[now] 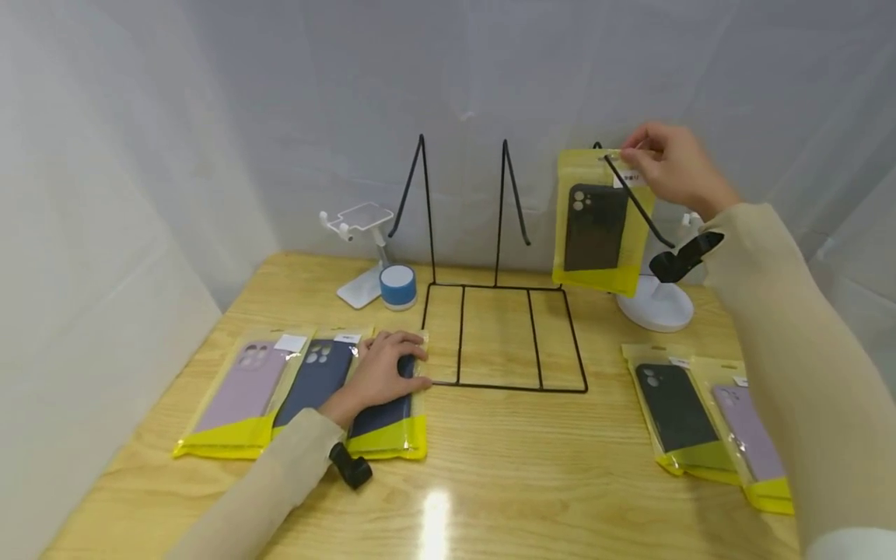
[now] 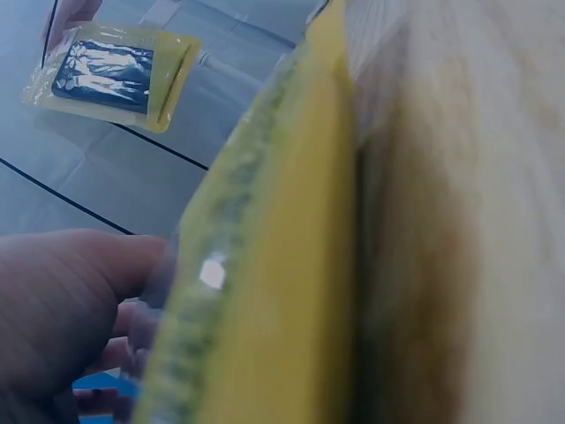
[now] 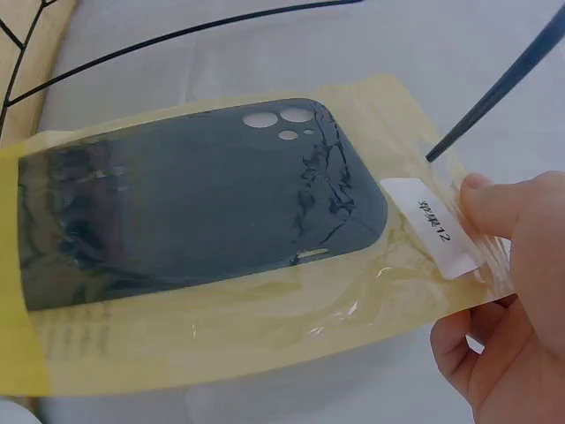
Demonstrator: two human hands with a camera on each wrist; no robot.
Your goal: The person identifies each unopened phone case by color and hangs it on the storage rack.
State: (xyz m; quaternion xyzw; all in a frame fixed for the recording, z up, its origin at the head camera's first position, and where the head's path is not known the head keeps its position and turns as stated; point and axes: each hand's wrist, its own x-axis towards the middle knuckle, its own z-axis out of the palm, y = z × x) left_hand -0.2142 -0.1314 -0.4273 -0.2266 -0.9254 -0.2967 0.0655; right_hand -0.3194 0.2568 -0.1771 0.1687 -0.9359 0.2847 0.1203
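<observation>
My right hand (image 1: 675,167) pinches the top corner of a yellow-edged clear pouch with a black phone case (image 1: 595,225) inside. A prong of the black wire rack (image 1: 500,287) passes through the pouch's hang hole, seen in the right wrist view beside the thumb. A small white label (image 3: 433,228) sits near that top edge. On the left of the table, my left hand (image 1: 385,369) rests over a pouched navy phone case (image 1: 381,418), thumb and fingertips at its right side. Another navy case (image 1: 315,377) and a lilac case (image 1: 241,385) lie left of it.
Behind the left pouches stand a white phone stand (image 1: 360,292) and a blue-and-white cylinder (image 1: 397,288). A round white base (image 1: 656,307) stands below the hanging pouch. Pouched black (image 1: 675,408) and lilac (image 1: 749,428) cases lie at the right, the lilac one partly behind my sleeve.
</observation>
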